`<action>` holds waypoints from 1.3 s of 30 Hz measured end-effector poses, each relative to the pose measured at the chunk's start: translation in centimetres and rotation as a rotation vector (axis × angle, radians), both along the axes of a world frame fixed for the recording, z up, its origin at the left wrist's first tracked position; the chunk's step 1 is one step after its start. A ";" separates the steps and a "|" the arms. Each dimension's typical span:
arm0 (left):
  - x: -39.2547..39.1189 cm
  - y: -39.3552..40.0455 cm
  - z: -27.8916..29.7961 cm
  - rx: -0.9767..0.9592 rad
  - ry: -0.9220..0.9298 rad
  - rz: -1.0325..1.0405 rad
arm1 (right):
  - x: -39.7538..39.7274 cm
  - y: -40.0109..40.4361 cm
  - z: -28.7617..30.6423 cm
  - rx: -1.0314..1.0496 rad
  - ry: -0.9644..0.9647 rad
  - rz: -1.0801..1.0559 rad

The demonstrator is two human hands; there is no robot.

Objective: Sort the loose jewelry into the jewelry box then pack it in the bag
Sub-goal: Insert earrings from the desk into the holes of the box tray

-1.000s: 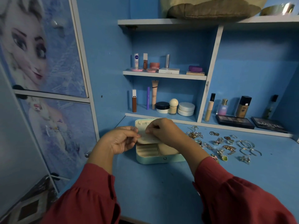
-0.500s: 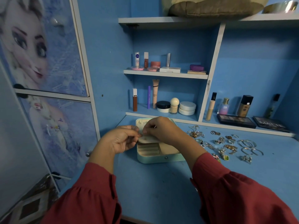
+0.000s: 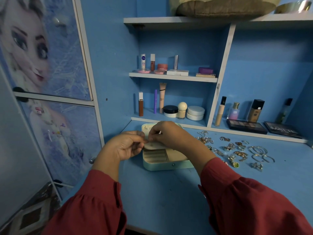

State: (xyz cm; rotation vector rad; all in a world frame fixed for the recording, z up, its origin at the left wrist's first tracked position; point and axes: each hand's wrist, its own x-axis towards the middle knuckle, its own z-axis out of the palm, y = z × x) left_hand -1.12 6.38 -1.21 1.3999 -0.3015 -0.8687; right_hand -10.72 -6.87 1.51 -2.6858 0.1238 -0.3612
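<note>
A mint-green jewelry box (image 3: pixel 162 166) lies open on the blue desk, its lid (image 3: pixel 146 128) tipped back and its cream compartments showing. My left hand (image 3: pixel 125 147) and my right hand (image 3: pixel 171 135) meet above the box's left side. Both sets of fingertips pinch a small jewelry piece by the cream inner flap (image 3: pixel 152 146); the piece is too small to identify. Loose jewelry (image 3: pixel 237 150), rings, hoops and chains, lies spread on the desk to the right of the box. My right forearm covers the box's right part.
Shelves behind the box hold cosmetics (image 3: pixel 171 111), with bottles (image 3: pixel 254 111) and dark palettes (image 3: pixel 246 126) at the back right. A beige fabric item (image 3: pixel 220 5) sits on the top shelf. A wardrobe door (image 3: pixel 50 82) with a printed figure stands to the left.
Both hands stay together over the box, shifted a little toward its back edge. The jewelry on the desk has not moved.
</note>
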 end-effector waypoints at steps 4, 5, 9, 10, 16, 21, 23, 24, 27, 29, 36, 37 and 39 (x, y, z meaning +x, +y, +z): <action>0.1 0.0 -0.1 -0.002 0.012 0.014 | 0.1 0.1 0.0 -0.048 0.019 -0.004; 0.1 0.0 -0.1 -0.002 0.016 0.017 | 0.2 0.2 0.1 -0.057 0.024 -0.006; 0.2 0.0 -0.2 -0.002 0.029 0.025 | 0.2 0.1 0.2 -0.033 0.039 -0.009; 0.2 0.0 -0.1 -0.003 0.031 0.024 | 0.1 0.0 0.3 0.003 0.037 -0.010; 0.1 0.0 -0.1 -0.005 0.018 0.015 | -0.1 -0.7 0.7 0.053 0.041 -0.030; 0.1 0.1 -0.1 0.000 0.018 0.017 | 0.0 -0.7 0.7 0.025 0.035 0.002; 0.1 0.1 0.0 0.002 0.012 0.020 | 0.1 -0.7 0.7 0.029 0.035 0.015; 0.0 0.0 0.0 0.003 0.009 0.018 | 0.1 -0.8 0.7 0.030 0.037 0.016; 0.0 0.0 0.0 0.000 0.011 0.017 | 0.2 -0.8 0.7 0.024 0.042 0.024; 0.0 0.0 0.0 -0.002 0.014 0.026 | 0.2 -0.8 0.8 0.006 0.045 0.027; -0.1 -0.2 -0.1 -0.003 0.019 0.043 | 0.5 -0.4 0.7 -0.088 0.039 0.012; -0.1 -0.2 -0.1 -0.005 0.020 0.045 | 0.5 -0.4 0.7 -0.091 0.043 0.015; -0.1 -0.1 -0.1 -0.008 0.026 0.046 | 0.5 -0.3 0.7 -0.090 0.053 0.022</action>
